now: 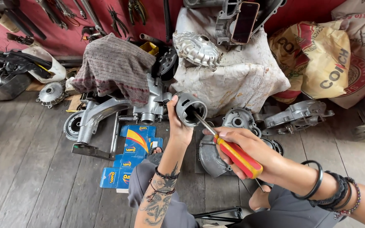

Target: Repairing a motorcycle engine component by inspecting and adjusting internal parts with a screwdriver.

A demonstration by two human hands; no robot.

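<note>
My left hand (178, 124) holds up a round grey metal piston (189, 108), its open hollow side turned toward me. My right hand (243, 147) grips a screwdriver (236, 157) with a red and yellow handle. The screwdriver's metal shaft reaches up and left, and its tip is inside the hollow of the piston. Both forearms come in from the bottom; the left one is tattooed and wears cord bracelets, the right one carries several black bands at the wrist.
On the wooden floor lie blue cardboard boxes (134, 145), grey engine casings (296, 116) and a metal arm part (96, 120). A striped cloth (113, 67) covers an engine block. A finned metal disc (196, 48) rests on a white sack (233, 78). Tools hang on the red wall (64, 33).
</note>
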